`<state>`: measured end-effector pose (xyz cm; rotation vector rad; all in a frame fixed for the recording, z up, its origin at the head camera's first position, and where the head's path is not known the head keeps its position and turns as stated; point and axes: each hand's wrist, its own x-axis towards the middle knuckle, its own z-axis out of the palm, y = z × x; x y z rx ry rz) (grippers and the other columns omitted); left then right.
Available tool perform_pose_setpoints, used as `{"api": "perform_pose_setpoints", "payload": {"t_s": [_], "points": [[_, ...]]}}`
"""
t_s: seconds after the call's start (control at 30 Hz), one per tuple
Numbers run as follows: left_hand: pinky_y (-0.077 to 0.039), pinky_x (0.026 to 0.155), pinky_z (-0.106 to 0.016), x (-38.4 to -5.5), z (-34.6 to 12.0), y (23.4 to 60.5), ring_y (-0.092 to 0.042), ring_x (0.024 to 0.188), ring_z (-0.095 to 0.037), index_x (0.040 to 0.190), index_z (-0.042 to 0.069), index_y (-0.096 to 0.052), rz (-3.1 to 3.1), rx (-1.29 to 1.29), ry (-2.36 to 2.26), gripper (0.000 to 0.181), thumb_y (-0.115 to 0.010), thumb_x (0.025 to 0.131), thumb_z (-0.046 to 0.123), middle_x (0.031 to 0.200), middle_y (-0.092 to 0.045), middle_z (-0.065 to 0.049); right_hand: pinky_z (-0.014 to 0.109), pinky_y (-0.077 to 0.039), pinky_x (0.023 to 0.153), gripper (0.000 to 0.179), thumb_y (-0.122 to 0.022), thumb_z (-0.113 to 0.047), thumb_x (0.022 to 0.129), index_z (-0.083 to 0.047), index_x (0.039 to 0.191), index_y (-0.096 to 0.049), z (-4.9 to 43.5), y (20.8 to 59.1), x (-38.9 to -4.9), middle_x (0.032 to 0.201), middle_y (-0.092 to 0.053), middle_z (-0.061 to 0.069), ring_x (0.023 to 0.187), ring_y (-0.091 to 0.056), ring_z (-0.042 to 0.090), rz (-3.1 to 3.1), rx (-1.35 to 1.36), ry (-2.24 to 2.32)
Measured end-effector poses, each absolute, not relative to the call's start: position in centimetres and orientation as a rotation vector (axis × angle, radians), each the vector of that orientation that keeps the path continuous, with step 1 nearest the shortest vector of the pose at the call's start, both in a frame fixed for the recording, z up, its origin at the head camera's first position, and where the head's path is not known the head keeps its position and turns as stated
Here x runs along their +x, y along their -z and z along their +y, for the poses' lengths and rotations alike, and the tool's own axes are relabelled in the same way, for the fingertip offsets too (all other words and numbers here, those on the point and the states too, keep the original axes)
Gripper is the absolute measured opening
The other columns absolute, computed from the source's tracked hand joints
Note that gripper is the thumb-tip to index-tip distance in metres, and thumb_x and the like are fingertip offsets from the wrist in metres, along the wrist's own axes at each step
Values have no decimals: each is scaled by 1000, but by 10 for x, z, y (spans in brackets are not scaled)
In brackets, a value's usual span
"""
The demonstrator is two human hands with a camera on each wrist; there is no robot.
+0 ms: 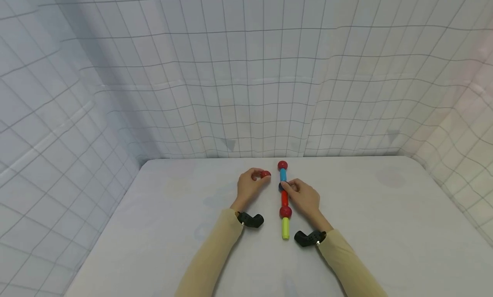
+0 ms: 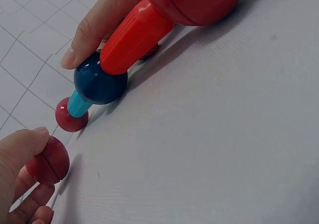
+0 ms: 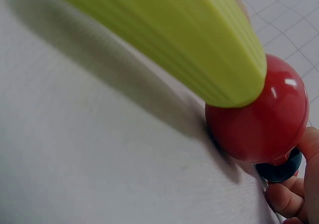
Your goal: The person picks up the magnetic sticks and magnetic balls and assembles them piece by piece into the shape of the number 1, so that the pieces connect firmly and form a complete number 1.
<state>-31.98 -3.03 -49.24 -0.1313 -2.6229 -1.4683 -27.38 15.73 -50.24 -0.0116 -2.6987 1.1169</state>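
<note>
A straight chain of toy rods and balls lies on the white table. From its far end come a red ball [image 1: 283, 164], a light blue rod [image 1: 283, 174], a dark blue ball [image 2: 101, 78], a red rod [image 1: 284, 198], a larger-looking red ball [image 1: 285, 212] and a yellow-green rod [image 1: 285, 228]. My right hand [image 1: 305, 197] grips the dark blue ball from the right, thumb and fingers on either side. To the left of the chain, my left hand [image 1: 249, 186] pinches a separate red ball [image 2: 49, 160] with a groove round it, apart from the chain.
The white table [image 1: 173, 228] ends at a white, grid-lined curtain [image 1: 246, 74] behind the far red ball. Similar grid-lined sheets hang at the left and right. Black wrist cameras [image 1: 250, 220] sit at both wrists, near the yellow-green rod.
</note>
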Motion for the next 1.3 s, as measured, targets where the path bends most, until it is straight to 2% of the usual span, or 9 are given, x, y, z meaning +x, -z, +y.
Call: {"api": "perform_pose_setpoints", "payload": {"t_s": [0.13, 0.27, 0.63, 0.73, 1.0, 1.3], "points": [[-38, 69, -31, -316, -32, 493, -48, 81, -18, 105, 13, -68, -2631, -109, 1496, 34, -74, 81, 37, 83, -55, -1, 30, -32, 56, 46, -54, -57, 89, -14, 97, -69, 158, 503, -274, 66, -55, -6, 60, -49, 13, -2705, -24, -1113], [-38, 66, -30, -310, -33, 493, -48, 78, -17, 104, 14, -68, -2638, -99, 1512, 34, -75, 80, 38, 81, -55, 1, 30, -33, 57, 48, -54, -58, 89, -14, 98, -69, 158, 501, -273, 67, -57, -5, 60, -49, 14, -2716, -50, -1109], [-40, 66, -29, -290, -41, 499, -49, 77, -14, 101, 15, -69, -2680, -168, 1468, 34, -74, 80, 41, 84, -62, 4, 30, -31, 56, 49, -54, -58, 89, -12, 100, -69, 156, 498, -271, 67, -55, -3, 60, -48, 16, -2729, -60, -1124], [-40, 67, -30, -282, -43, 500, -50, 77, -13, 102, 16, -68, -2691, -199, 1446, 35, -74, 80, 42, 86, -63, 5, 30, -32, 57, 54, -52, -61, 88, -12, 100, -69, 156, 498, -271, 69, -56, -3, 62, -48, 15, -2731, -65, -1134], [-40, 65, -29, -262, -49, 500, -49, 76, -12, 108, 18, -70, -2712, -273, 1431, 36, -71, 82, 44, 80, -56, 7, 31, -35, 62, 60, -50, -66, 86, -12, 104, -68, 157, 499, -271, 74, -60, -2, 67, -51, 17, -2709, -81, -1215], [-42, 68, -28, -244, -54, 500, -51, 78, -11, 103, 17, -71, -2689, -328, 1412, 33, -71, 83, 43, 81, -57, 8, 31, -35, 59, 55, -55, -61, 87, -11, 109, -64, 156, 500, -267, 70, -56, 0, 65, -49, 18, -2649, -80, -1319]]}}
